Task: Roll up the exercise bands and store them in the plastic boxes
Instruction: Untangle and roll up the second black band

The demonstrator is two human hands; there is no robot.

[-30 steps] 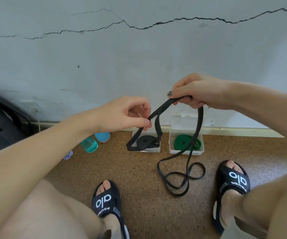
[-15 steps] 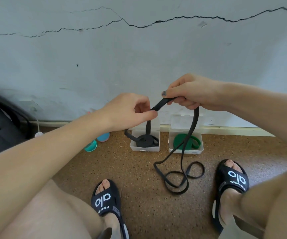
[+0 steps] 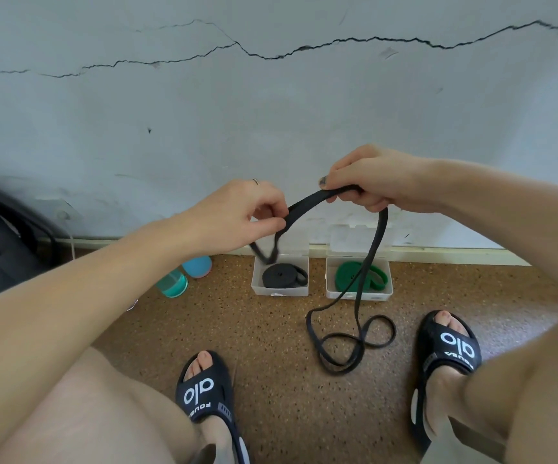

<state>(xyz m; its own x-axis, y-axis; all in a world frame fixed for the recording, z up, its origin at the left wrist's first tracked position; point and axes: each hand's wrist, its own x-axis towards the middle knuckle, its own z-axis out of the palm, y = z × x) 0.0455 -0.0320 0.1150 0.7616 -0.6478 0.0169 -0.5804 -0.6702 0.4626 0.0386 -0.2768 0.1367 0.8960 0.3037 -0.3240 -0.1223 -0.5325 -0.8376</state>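
I have the loose black band [image 3: 307, 200] strung between both hands, held up in front of the wall. My left hand [image 3: 237, 216] pinches its folded end between thumb and fingertips, and a short loop droops from that pinch toward the left box [image 3: 279, 289]. My right hand [image 3: 371, 182] is curled round the band a little higher and further right, so the held stretch runs roughly left to right, rising toward the right hand. From the right hand the rest hangs straight down in front of the right box [image 3: 359, 293] and ends in loose coils on the floor between my sandals.

To my eye the roll has to start at the left pinch, with the right hand feeding slack; the left hand is the nearer one to the fold.

The left box already has a rolled black band [image 3: 279, 275] in it, the right box a rolled green band [image 3: 347, 274]. I can't see whether a third box exists, nor how the band sits inside my right palm. The dangling loop partly overlaps the left box.
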